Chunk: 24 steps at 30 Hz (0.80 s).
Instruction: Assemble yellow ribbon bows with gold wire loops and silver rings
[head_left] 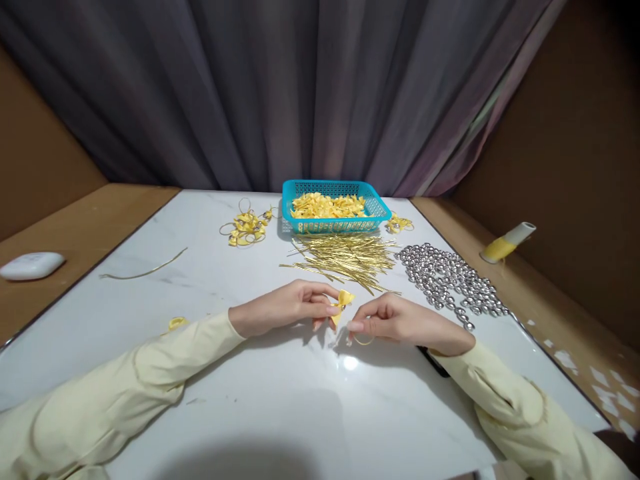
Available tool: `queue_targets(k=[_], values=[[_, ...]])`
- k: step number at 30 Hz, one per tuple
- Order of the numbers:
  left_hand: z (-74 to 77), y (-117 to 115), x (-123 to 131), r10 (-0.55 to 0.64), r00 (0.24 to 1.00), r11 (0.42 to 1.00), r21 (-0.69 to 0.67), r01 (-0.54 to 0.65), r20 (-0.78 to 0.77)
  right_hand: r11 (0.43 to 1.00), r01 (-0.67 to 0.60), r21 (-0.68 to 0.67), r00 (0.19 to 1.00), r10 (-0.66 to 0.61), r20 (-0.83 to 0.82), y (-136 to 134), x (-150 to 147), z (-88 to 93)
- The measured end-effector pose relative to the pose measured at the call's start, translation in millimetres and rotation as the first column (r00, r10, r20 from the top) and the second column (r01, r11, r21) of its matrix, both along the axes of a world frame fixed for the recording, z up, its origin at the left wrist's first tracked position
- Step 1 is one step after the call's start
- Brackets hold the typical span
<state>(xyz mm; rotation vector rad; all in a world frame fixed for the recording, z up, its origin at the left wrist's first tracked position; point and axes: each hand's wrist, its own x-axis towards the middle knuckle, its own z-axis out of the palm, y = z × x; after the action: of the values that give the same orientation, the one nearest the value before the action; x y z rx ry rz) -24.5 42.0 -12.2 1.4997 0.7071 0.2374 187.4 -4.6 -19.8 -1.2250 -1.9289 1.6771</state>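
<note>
My left hand [287, 308] pinches a small yellow ribbon bow [343, 302] between thumb and fingers, just above the white tabletop [280, 400]. My right hand [400, 320] is closed beside it, holding a thin gold wire tie [361, 341] that loops under the fingers. The two hands almost touch at the bow. Both arms wear pale yellow sleeves.
A blue basket [334, 225] of yellow ribbon pieces stands at the back. In front of it lies a pile of gold wire ties [345, 259]. Silver bells [447, 280] spread to the right. Finished bows [246, 228] lie at the back left, a loose gold strip [145, 272] further left.
</note>
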Motion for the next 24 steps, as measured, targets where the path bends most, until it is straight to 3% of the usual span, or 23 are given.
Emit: queue_targets(k=[9,17,24], values=[[-1.3,-5,4,0.093,0.996,0.995,-0.018,-0.093,-0.003,0.993,-0.097,-0.073,0.995,0.096,-0.02,-4,-2,8.3],[-5.5,-6,3,0.102,0.994,0.994,-0.04,-0.101,0.041,0.999,-0.023,-0.043,1.0,0.023,0.017,-4,-8,-0.6],[-2.1,-10,6,0.109,0.994,0.993,0.034,-0.11,0.02,0.999,-0.017,-0.029,0.999,0.015,-0.041,-7,-13,-0.1]])
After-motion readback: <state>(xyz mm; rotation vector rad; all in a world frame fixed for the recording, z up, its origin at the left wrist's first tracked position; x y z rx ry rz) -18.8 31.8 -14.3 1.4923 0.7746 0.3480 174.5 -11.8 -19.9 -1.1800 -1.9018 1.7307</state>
